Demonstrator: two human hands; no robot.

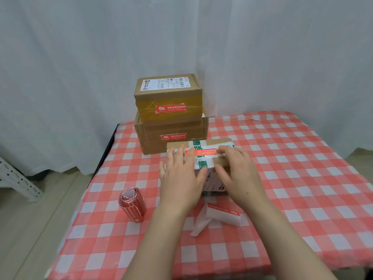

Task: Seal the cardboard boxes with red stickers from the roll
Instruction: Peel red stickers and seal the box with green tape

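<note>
Red-checked tablecloth (282,178), white curtain (80,57), pale floor (38,223), stacked cardboard boxes (168,97)

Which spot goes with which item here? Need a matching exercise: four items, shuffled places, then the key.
1 sticker roll
2 backing paper
3 green-taped box
4 labelled box

A atop the lower box
B under the left hand and right hand
C upright on the checked cloth, left of both hands
D lying between the forearms

Pairs: 1-C, 2-D, 3-B, 4-A
</note>
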